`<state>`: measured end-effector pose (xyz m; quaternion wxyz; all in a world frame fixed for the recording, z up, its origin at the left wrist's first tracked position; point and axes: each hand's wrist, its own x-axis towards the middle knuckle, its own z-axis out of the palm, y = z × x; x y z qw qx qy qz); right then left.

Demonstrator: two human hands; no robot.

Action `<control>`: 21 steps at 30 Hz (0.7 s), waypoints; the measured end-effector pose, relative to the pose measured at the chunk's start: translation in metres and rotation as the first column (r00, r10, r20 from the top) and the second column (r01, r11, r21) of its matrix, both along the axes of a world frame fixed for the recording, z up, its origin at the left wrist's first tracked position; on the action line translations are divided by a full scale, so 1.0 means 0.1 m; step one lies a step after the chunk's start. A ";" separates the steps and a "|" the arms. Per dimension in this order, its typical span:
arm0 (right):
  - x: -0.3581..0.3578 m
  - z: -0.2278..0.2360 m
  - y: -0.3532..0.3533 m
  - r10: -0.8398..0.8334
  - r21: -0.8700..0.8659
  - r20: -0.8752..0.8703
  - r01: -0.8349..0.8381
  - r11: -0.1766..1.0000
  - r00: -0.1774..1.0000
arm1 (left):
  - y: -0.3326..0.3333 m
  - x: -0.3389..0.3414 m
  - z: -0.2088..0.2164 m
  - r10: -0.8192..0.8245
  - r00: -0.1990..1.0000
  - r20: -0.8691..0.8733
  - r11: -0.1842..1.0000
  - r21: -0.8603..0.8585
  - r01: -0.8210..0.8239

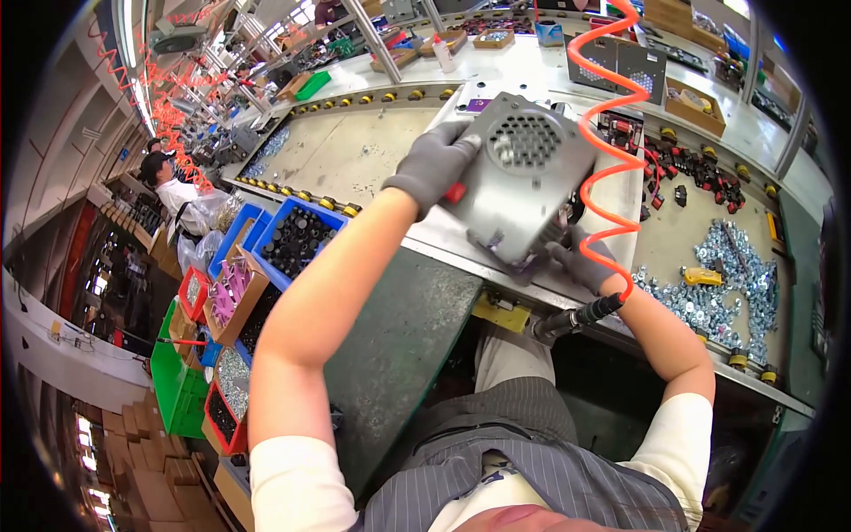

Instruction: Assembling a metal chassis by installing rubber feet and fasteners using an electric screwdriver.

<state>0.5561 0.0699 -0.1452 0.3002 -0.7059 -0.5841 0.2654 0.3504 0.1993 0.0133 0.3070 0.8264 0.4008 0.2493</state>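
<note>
A grey sheet-metal case [507,199] with a round patch of vent holes is tilted up over the white work board on the bench. My left hand [434,162], in a grey glove, grips its left edge, thumb on the face. Something small and red shows by that palm. At the lower right corner my gloved right hand [585,262] holds the case from the side; some of its fingers are hidden behind the metal. An orange coiled air hose [612,164] passes in front of the case. From its end a black air screwdriver [576,319] hangs beside my right wrist.
Left are blue bins [297,239] of black caps and a cardboard box [235,297] of pink parts. To the right lie a pile of screws [727,284] and red-black switches [700,182]. Another metal case [616,66] stands behind. A person [173,191] works far left.
</note>
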 end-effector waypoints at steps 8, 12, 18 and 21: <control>0.72 -0.60 0.47 0.115 0.044 0.554 -0.167 0.985 0.824 | -0.73 -0.95 0.40 0.113 0.866 -0.486 0.933 0.351 0.075; 0.62 -0.44 0.42 -0.126 -0.061 0.180 0.140 0.988 0.975 | -1.38 -2.68 0.57 0.585 0.622 -0.521 0.784 0.560 -0.269; 0.65 -0.41 0.39 -0.015 -0.001 0.248 0.016 1.000 0.969 | -3.40 -5.66 -0.58 0.966 0.171 0.193 0.227 -0.326 -0.918; 0.62 -0.52 0.44 -0.049 0.033 0.395 0.039 0.999 0.917 | -3.79 -5.66 -1.43 0.816 0.185 0.548 0.495 -0.496 -0.713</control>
